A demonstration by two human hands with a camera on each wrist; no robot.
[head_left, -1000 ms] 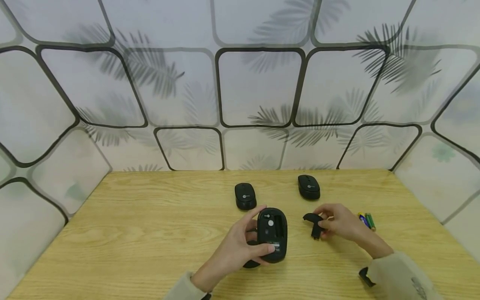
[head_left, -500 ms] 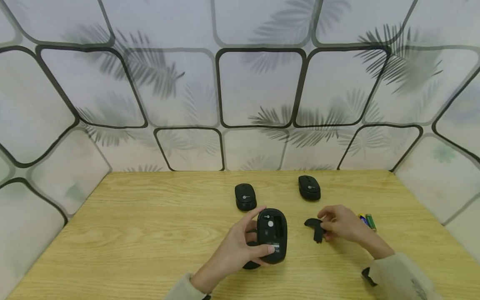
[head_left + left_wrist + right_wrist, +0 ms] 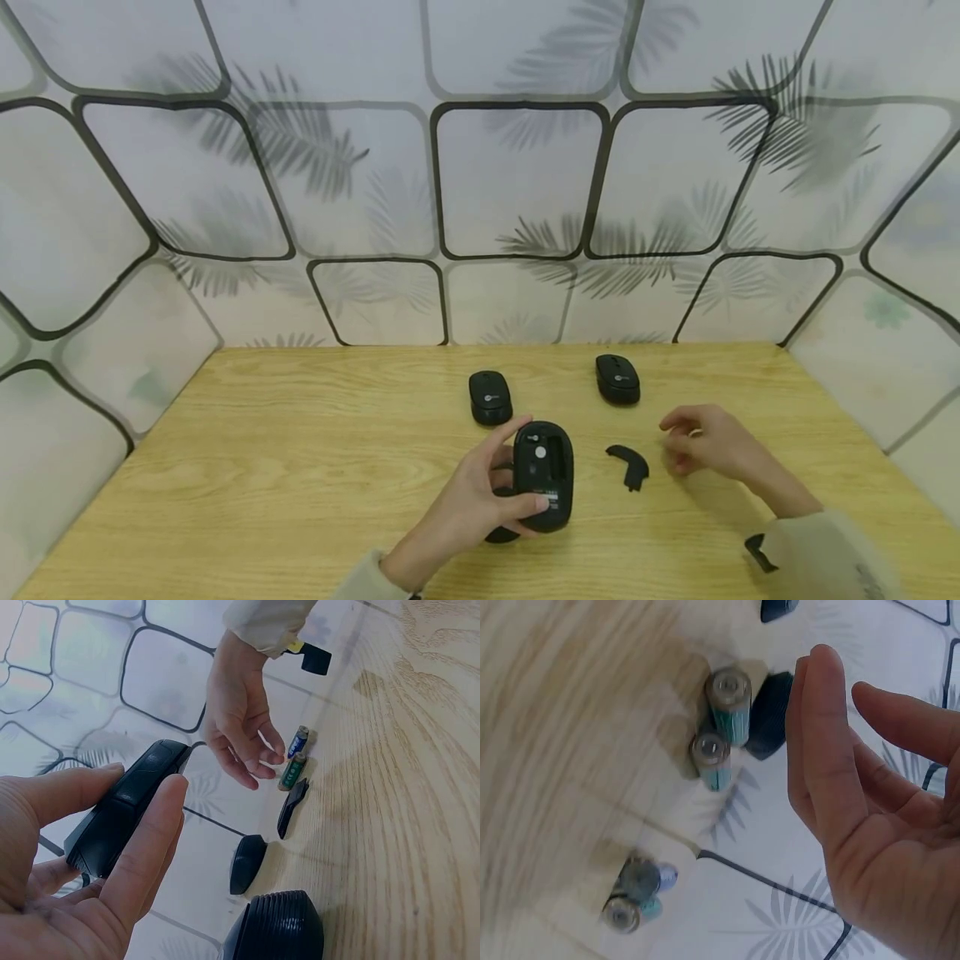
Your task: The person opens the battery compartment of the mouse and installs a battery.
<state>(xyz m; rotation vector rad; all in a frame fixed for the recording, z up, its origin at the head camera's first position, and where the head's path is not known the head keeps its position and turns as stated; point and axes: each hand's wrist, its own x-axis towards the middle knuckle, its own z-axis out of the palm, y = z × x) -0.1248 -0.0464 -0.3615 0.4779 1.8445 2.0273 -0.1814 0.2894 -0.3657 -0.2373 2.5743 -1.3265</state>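
Note:
In the head view my left hand (image 3: 468,500) grips a black computer mouse (image 3: 538,483), underside facing me, with its battery slot (image 3: 557,458) uncovered. Part of another dark mouse (image 3: 502,533) shows beneath that hand. A black battery cover (image 3: 636,468) lies on the table between the hands. Right of it, my right hand (image 3: 716,446) hovers with loosely bent fingers, holding nothing. In the left wrist view a blue battery (image 3: 298,742) and a green battery (image 3: 292,772) lie by the right fingers. Two batteries (image 3: 731,709) also show beside them in the right wrist view.
Two black mice stand farther back on the wooden table (image 3: 300,433), one at centre (image 3: 491,398) and one to the right (image 3: 618,380). More batteries (image 3: 630,892) appear low in the right wrist view. A patterned wall covering (image 3: 517,183) encloses the back and sides.
My right hand has let go of the battery cover, now lying on the table, and has moved right, hiding the batteries from the head view. The left hand and its mouse stay nearly still.

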